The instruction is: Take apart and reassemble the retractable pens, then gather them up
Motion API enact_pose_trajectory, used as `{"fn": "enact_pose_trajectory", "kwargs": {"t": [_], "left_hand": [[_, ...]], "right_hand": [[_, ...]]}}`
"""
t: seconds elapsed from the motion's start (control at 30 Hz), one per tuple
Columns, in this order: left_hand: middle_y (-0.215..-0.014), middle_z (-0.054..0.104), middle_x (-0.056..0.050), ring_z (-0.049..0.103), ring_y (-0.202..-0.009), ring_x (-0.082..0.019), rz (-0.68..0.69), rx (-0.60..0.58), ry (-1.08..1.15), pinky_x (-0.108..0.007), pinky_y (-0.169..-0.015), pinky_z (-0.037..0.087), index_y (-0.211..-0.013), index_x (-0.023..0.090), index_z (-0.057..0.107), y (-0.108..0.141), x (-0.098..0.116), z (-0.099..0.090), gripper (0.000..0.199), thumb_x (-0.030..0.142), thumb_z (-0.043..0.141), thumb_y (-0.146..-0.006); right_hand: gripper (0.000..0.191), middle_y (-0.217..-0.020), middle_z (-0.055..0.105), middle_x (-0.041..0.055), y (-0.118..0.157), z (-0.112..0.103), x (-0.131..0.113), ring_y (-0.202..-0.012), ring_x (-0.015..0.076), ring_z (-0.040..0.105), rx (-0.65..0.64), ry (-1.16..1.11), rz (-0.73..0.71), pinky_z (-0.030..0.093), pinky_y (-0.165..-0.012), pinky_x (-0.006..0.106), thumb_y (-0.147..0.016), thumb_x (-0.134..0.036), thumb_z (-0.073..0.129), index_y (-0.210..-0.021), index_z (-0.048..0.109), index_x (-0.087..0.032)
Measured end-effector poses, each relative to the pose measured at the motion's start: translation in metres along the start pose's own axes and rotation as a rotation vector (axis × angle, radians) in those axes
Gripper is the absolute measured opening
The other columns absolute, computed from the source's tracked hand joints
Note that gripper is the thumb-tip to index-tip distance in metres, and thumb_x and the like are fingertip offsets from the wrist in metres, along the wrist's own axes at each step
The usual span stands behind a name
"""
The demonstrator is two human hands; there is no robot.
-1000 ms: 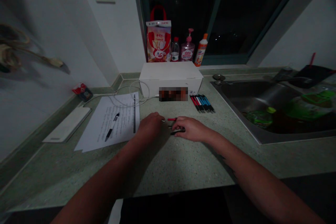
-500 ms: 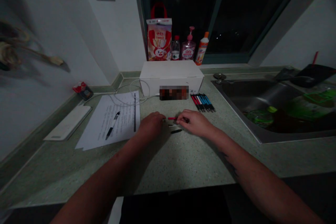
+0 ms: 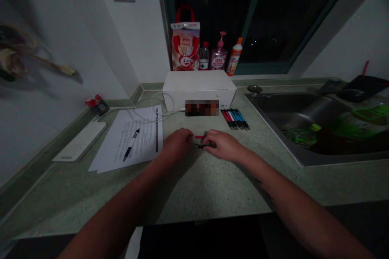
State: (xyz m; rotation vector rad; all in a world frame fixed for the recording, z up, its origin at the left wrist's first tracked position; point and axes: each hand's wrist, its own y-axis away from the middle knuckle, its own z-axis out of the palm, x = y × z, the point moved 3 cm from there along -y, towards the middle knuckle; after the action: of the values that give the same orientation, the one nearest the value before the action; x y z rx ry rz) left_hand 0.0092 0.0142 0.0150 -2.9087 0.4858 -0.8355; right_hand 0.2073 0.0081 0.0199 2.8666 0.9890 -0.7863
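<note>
My right hand is closed, its fingertips pinching a short dark pen part just above the counter. Left of those fingertips lies a thin, dark and shiny pen piece, close to the held part. A red pen barrel rests between the two hands, its right end near my right fingers. My left hand is curled at the barrel's left end; whatever its fingers hold, if anything, is hidden.
A row of pens lies before a white box. Printed sheets with a black-and-white pen are at left, near a white cable and white power bank-like slab. A steel sink is at right.
The black pen part that lay on the counter nearest me is now in my right fingers. My right hand has shifted slightly; the left has barely moved.
</note>
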Motion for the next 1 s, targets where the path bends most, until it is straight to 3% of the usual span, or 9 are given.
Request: {"fn": "enact_pose_trajectory", "kwargs": {"t": [0.23, 0.77, 1.0], "left_hand": [[-0.081, 0.074, -0.003, 0.065, -0.073, -0.017, -0.053, -0.035, 0.427, -0.029, -0.070, 0.049, -0.095, 0.020, 0.071, 0.002, 0.005, 0.010, 0.010, 0.021, 0.063, -0.088], [-0.086, 0.076, -0.004, 0.070, -0.077, -0.017, -0.117, 0.038, 0.595, -0.029, -0.074, 0.054, -0.090, 0.018, 0.069, -0.001, 0.004, 0.012, 0.005, 0.020, 0.065, -0.086], [-0.087, 0.079, -0.003, 0.072, -0.079, -0.017, -0.112, -0.015, 0.681, -0.029, -0.076, 0.057, -0.091, 0.018, 0.071, -0.002, 0.005, 0.010, 0.007, 0.022, 0.069, -0.085]], "right_hand": [[0.007, -0.093, 0.067, 0.0035, -0.001, -0.008, 0.005, -0.080, 0.0175, 0.060, 0.158, 0.029, 0.082, 0.041, -0.071, 0.030, -0.092, -0.024, 0.071, -0.099, 0.069, -0.021], [0.005, -0.098, 0.066, 0.0043, 0.000, -0.010, 0.003, -0.084, 0.0186, 0.062, 0.226, -0.015, 0.019, 0.044, -0.074, 0.031, -0.094, -0.023, 0.069, -0.098, 0.066, -0.022], [0.005, -0.098, 0.068, 0.0056, -0.001, -0.010, 0.001, -0.090, 0.0197, 0.064, 0.219, -0.071, -0.008, 0.047, -0.078, 0.031, -0.097, -0.024, 0.066, -0.100, 0.068, -0.021]]}}
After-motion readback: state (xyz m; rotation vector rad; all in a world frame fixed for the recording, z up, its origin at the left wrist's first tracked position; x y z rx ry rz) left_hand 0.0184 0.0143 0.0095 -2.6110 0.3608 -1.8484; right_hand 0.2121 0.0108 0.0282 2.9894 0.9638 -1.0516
